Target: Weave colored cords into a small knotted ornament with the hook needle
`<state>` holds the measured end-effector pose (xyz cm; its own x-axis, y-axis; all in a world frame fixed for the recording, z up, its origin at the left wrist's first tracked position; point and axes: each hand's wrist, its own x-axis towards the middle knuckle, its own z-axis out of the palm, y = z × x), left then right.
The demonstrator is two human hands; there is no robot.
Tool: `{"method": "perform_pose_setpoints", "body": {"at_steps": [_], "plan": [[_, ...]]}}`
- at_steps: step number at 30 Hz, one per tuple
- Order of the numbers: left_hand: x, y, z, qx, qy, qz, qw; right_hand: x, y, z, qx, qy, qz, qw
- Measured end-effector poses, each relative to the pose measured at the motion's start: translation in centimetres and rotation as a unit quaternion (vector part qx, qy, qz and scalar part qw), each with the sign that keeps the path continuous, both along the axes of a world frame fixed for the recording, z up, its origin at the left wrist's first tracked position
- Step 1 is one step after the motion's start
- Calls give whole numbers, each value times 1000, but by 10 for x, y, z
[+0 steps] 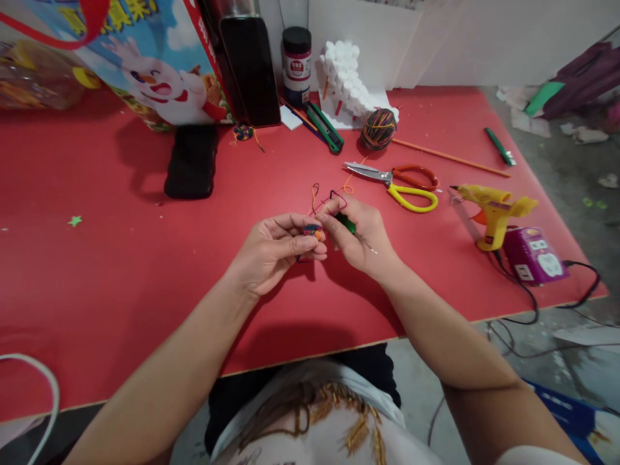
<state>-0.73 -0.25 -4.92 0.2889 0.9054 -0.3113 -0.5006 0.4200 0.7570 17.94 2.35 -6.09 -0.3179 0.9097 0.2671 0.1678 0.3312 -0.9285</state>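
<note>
At the far left a white cable point(53, 384) curves over the near edge of the tabletop point(111, 278), where a swinging forearm might catch it; beyond it lies a wide red stretch, with a small green star point(75, 221) on it, that gives the left elbow generous room. Farther back, a black case point(191, 161) and a small crocheted disc point(243, 132) sit well apart from the work. The left hand point(274, 248) pinches a small multicoloured crocheted piece point(312, 230) between thumb and fingers, above the tabletop and back from its front edge; a slack pinch could let stitches slip. The yarn point(316, 192) loops loosely just beyond the fingertips, so a careless tug could tangle it or undo a loop. The right hand point(363, 232) is curled around a green-handled hook point(345, 223), its thumb and forefinger pressed together near the yarn, though exactly what those tips grip I cannot tell. The hook's thin metal end points back toward the wrist and might prick or snag when turned. An orange strand passes close by the tips of the scissors point(372, 172), a likely snag below the yarn ball point(379, 129). Rightward reach is tighter: the glue gun point(496, 210) and purple box point(537, 255) stand near the right edge, their cords hanging over it, so a hooked cord could drag them off.
</note>
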Motion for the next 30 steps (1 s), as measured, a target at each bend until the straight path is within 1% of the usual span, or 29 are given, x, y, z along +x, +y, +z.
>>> {"method": "perform_pose_setpoints", "body": {"at_steps": [3,5,7,11,12,13,14,15,16,18,19,20,21,22,24,25,26,27,28,30], "plan": [[2,-1,1,15,6,-1,1000,0,-1,1,94,-59,-48,993],[2,-2,2,21,12,3,1000,0,-1,1,118,-70,-67,988],[2,-2,3,22,13,10,1000,1,0,1,99,-61,-66,991],[1,0,3,33,2,24,999,4,4,0,-13,1,-8,1000],[0,1,3,37,1,29,999,5,6,0,-33,13,-7,999],[-1,2,3,41,0,32,999,7,8,1,-39,19,-21,999],[-1,2,3,45,-1,36,998,10,10,2,-29,18,-51,998],[-2,3,2,47,-2,39,998,13,11,3,-8,11,-89,996],[-2,4,2,48,-4,40,998,16,12,5,29,-1,-133,991],[-2,5,1,40,-15,37,998,22,12,9,122,-22,-211,970],[-3,6,0,33,-24,35,999,24,11,12,170,-24,-241,955],[-3,7,-1,25,-34,32,999,25,8,15,202,-25,-257,945],[-3,7,-1,17,-44,29,998,24,5,17,221,-29,-255,941],[-3,8,-2,11,-53,29,998,22,1,19,221,-49,-216,950],[-3,8,-3,5,-63,27,998,16,-7,21,184,-99,-71,975],[-3,9,-4,5,-62,27,998,13,-10,21,167,-111,-12,980],[-3,9,-4,7,-55,26,998,9,-13,20,145,-115,27,982],[-3,9,-5,12,-45,27,999,6,-15,18,127,-108,45,985],[-2,9,-6,20,-31,31,999,3,-17,17,114,-101,42,987],[0,8,-8,50,2,50,997,-1,-18,14,105,-92,11,990]]}}
